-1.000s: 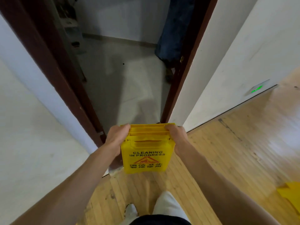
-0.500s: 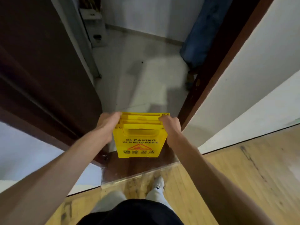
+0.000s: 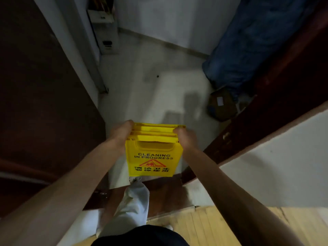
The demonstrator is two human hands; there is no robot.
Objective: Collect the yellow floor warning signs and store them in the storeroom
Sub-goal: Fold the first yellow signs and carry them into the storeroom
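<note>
yellow signs (image 3: pixel 153 153) between dark door (image 3: pixel 44 103) and blue bundle (image 3: pixel 248 47)

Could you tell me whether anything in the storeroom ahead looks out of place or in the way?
Mostly fine: the folded signs sit square between the left hand and right hand. One brown parcel lies loose on the floor beside the door frame, near the walking path.

Folded yellow signs (image 3: pixel 153 153) gripped at both top corners by left hand (image 3: pixel 122 134) and right hand (image 3: pixel 187 139), above the doorway threshold (image 3: pixel 159 190); apparently several stacked.
</note>
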